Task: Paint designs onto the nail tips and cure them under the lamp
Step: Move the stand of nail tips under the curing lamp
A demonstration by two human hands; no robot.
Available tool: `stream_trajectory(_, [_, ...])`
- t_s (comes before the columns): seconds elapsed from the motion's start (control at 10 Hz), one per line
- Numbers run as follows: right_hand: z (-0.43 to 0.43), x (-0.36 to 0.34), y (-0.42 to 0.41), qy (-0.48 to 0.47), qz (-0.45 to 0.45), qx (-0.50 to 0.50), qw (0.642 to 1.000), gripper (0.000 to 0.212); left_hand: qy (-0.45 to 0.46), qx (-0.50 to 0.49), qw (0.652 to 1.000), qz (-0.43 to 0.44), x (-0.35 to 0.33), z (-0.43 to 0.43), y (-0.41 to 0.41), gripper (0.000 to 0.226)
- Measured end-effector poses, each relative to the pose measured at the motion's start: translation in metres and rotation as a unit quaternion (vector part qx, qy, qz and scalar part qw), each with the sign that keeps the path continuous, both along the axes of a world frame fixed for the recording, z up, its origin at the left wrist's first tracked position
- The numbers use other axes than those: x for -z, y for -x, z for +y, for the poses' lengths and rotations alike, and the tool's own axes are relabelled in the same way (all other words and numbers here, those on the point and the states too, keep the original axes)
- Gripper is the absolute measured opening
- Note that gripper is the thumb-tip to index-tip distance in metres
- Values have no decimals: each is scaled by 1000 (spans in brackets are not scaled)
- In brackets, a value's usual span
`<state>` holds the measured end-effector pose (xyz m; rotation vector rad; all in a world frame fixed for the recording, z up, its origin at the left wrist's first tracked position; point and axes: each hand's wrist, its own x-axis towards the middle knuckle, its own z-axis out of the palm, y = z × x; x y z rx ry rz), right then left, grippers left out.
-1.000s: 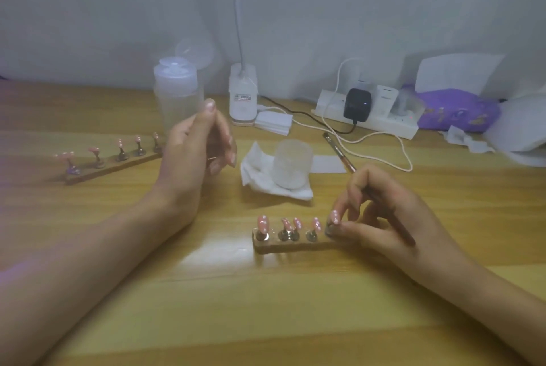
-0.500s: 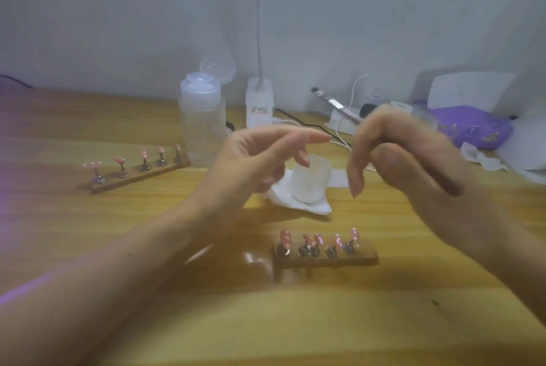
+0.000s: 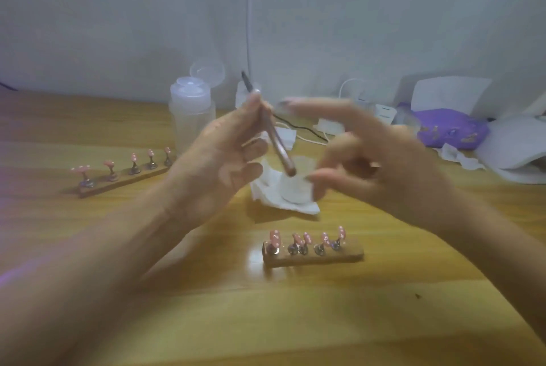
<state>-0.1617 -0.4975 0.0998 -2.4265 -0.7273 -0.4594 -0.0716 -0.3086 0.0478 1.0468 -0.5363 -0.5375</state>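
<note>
Above the near wooden holder [image 3: 348, 255] both hands meet in the air, smeared by motion; the right hand [image 3: 384, 159] is the blurrier, its fingers spread and loose with nothing in them, though their outlines are hard to make out. The left hand [image 3: 218, 156] grasps a slim pinkish brush [image 3: 276, 144] between thumb and fingers, dark tip pointing up and away from the holder.

Five pink nail tips [image 3: 274, 237] with pale dots stand on metal pegs along the near wooden holder, on the wooden table [image 3: 295, 321].

Just behind the holder lies a crumpled white tissue [image 3: 283, 203] with a frosted cup [image 3: 297, 191] on it, half hidden by the brush and the right hand; farther behind, a white power strip [image 3: 382, 113] is largely covered by that hand. Left of the holder and farther back sit a second holder [image 3: 127, 181] with pink tips and a clear bottle [image 3: 192, 117] with its cap flipped open; right of it, a purple pouch [image 3: 452, 129], and a white shape cut off at the edge that I cannot identify.
</note>
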Motion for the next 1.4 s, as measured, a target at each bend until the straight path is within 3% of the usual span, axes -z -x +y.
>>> stream_trajectory(0.1, [-52, 16, 16, -101, 59, 37, 992, 81, 36, -19, 999, -7, -1, 10, -4, 29])
stream_trajectory(0.2, [-76, 44, 37, -121, 178, 78, 973, 102, 10, -43, 999, -9, -2, 2, 7, 31])
stream_trajectory(0.3, [-72, 74, 45, -91, 195, 84, 973, 104, -4, -70, 996, -53, -3, -4, 16, 35])
stream_trajectory(0.5, [-70, 81, 49, -78, 144, 90, 982, 93, 18, -15, 992, -128, 4, -14, 20, 47])
stream_trajectory(0.7, [-157, 79, 77, -73, 134, 182, 971, 90, -132, -56, 986, -90, 33, -57, 13, 59])
stream_trajectory(1.0, [-298, 79, 78, -120, 97, 346, 926, 77, -148, -5, 989, -13, 26, -203, 53, 35])
stream_trajectory(1.2, [-347, 79, 66, -107, 93, 370, 918, 62, -133, -62, 989, -17, 25, -274, 42, 35])
stream_trajectory(1.3, [-368, 86, 75, -172, 34, 409, 895, 19, -115, -72, 991, -18, 30, -285, 34, 38])
stream_trajectory(1.4, [-392, 94, 79, -135, 28, 514, 847, 23, -102, -68, 992, -40, 37, -286, 30, 39])
